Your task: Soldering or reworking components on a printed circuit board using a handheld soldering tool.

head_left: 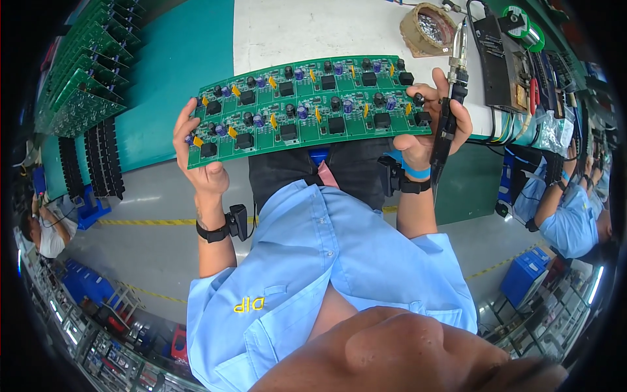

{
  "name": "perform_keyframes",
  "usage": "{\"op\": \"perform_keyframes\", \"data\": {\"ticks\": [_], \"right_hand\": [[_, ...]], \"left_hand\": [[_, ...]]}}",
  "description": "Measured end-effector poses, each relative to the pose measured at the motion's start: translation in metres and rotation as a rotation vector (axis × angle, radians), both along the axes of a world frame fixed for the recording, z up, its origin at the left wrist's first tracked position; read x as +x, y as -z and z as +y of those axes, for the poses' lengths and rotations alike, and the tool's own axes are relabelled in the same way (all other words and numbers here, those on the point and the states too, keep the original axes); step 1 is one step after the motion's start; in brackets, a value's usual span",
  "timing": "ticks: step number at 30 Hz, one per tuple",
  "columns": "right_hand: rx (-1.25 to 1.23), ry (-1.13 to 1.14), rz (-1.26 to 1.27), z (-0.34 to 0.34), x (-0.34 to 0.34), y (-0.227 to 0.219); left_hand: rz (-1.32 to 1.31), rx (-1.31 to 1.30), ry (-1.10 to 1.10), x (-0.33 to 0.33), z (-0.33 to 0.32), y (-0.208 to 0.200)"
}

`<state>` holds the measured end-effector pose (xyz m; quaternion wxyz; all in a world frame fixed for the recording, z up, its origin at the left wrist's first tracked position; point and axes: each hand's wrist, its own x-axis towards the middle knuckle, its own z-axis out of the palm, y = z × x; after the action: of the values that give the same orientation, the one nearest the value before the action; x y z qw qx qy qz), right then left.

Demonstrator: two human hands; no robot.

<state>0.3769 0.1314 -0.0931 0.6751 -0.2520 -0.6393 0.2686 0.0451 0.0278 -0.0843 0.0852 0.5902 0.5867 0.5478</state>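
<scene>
A long green circuit board panel (356, 124) is held up in front of me, its component side showing two rows of black blocks, purple capacitors and yellow parts. My left hand (208, 179) is closed on its left end, thumb at the lower edge and fingers around the side. At the other end, my right hand (418, 151) grips the panel between thumb and fingers. That same hand also keeps a soldering iron (445, 127) between its fingers, black handle down and metal tip pointing up. The panel's underside is hidden.
Behind the panel is a bench with a white surface (294, 29) and a green mat (176, 65). A round tin (428, 29), a solder wire spool (524, 29) and cables stand at right. Upright circuit boards (81, 91) and black racks (103, 157) are at left. Co-workers sit at both sides.
</scene>
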Motion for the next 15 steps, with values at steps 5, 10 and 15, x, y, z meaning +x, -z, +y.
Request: {"op": "perform_keyframes", "data": {"ticks": [5,10,15], "right_hand": [[0.037,-0.008,-0.001,0.0012,0.0007,0.0025],[0.044,-0.006,-0.001,0.0005,0.0009,0.0026],[0.031,-0.008,0.001,-0.0004,0.0013,0.0030]], "left_hand": [[0.093,-0.033,0.020,-0.0062,-0.0060,-0.0003],[0.090,-0.032,0.026,-0.0062,-0.0064,0.0009],[0.085,-0.042,0.014,-0.0045,-0.0063,-0.0013]]}}
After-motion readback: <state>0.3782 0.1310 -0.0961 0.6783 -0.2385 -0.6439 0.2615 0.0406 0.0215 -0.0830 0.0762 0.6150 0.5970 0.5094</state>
